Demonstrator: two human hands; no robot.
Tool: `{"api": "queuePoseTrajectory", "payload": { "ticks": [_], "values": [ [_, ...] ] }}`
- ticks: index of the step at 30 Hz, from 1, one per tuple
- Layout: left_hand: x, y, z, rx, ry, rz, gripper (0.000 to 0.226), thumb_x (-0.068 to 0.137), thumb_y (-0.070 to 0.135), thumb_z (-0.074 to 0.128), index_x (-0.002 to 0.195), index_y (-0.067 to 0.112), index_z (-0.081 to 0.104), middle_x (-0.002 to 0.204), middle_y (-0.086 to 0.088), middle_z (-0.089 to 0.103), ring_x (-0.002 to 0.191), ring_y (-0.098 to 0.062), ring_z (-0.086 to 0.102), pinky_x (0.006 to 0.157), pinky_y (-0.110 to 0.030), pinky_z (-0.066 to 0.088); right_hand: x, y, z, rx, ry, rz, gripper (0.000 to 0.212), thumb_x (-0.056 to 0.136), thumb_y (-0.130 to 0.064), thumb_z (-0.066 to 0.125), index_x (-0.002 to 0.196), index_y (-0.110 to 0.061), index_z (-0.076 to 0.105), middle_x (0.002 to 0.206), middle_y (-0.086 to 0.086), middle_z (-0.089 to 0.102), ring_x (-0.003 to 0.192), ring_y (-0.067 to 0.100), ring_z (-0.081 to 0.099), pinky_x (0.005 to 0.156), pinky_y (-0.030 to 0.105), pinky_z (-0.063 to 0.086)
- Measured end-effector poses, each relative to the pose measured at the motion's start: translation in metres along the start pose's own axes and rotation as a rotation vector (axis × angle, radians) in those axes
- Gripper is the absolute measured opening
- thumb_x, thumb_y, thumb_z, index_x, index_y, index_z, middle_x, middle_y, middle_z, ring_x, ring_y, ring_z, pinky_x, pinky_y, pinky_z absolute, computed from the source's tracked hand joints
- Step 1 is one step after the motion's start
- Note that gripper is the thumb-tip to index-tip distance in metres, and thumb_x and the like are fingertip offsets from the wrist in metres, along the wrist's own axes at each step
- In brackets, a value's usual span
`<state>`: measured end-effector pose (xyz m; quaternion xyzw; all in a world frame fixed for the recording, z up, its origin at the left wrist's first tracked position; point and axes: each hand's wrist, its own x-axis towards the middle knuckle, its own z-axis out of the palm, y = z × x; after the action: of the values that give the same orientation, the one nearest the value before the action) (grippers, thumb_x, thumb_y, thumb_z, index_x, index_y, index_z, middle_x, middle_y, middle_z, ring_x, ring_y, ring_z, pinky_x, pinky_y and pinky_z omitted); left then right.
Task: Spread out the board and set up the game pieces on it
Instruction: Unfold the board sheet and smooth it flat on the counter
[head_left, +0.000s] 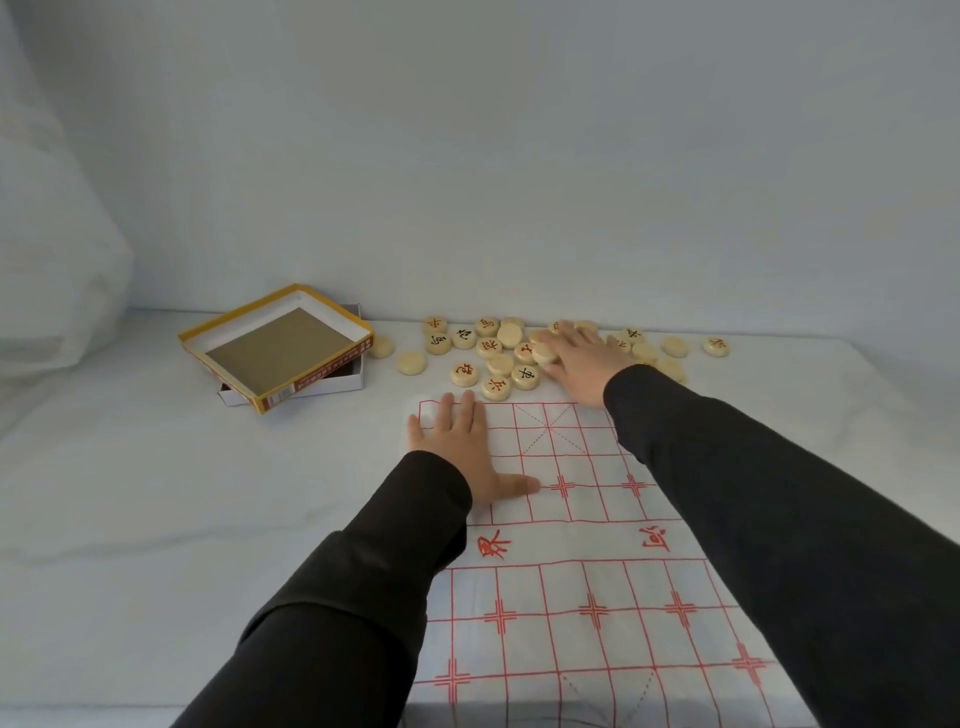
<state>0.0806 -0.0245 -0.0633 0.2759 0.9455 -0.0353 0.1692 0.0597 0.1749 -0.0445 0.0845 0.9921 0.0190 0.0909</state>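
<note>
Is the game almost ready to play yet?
Not yet. Done: the board lies spread out, and the pieces are in a heap beyond it. In hand: the left hand presses the board's far corner flat while the right hand rests on the heap. Left: no piece stands on the board, so all need placing.

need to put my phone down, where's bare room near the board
Bare: the white surface left of the board, nearer than the box, and the board's near half. Crowded: beyond its far edge, where the pieces lie around the right hand.
</note>
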Motion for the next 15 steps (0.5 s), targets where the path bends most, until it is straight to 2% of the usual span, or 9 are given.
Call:
{"api": "queuePoseTrajectory", "payload": {
  "ticks": [5,8,10,15],
  "values": [
    [0.010,-0.003,-0.002,-0.004,0.022,0.024,0.114,0.071,0.083,0.036,0.148,0.013,-0.012,0.156,-0.003,-0.017,0.144,-0.025,-0.013,0.114,-0.053,0.002,-0.004,0.002,0.000,-0.052,0.159,0.025,0.055,0.101,-0.034,0.030,0.150,-0.022,0.007,0.159,0.009,0.002,0.146,0.027,0.004,0.115,0.051,0.009],
    [0.010,-0.004,-0.001,-0.009,0.047,0.035,0.115,0.071,0.083,0.036,0.148,0.012,-0.012,0.156,-0.004,-0.017,0.144,-0.024,-0.012,0.115,-0.053,0.002,-0.034,-0.010,0.001,-0.027,0.260,0.059,0.056,0.100,-0.024,0.035,0.149,-0.015,0.012,0.158,0.011,0.007,0.146,0.026,0.007,0.117,0.049,0.012],
    [0.008,-0.003,-0.001,-0.013,0.070,0.044,0.114,0.072,0.082,0.037,0.148,0.011,-0.010,0.156,-0.004,-0.015,0.144,-0.024,-0.012,0.115,-0.053,0.003,-0.063,-0.018,0.007,-0.027,0.243,0.064,0.054,0.099,-0.024,0.034,0.148,-0.012,0.017,0.158,0.011,0.010,0.145,0.026,0.010,0.117,0.049,0.014],
    [0.004,0.002,-0.004,-0.013,0.107,0.048,0.105,0.078,0.075,0.040,0.149,0.011,-0.002,0.158,-0.003,-0.005,0.145,-0.025,-0.007,0.114,-0.054,0.005,-0.103,-0.020,0.029,0.040,0.044,0.116,0.057,0.098,-0.044,0.027,0.147,-0.016,0.019,0.157,0.010,0.012,0.143,0.028,0.014,0.116,0.046,0.018]
  ]
}}
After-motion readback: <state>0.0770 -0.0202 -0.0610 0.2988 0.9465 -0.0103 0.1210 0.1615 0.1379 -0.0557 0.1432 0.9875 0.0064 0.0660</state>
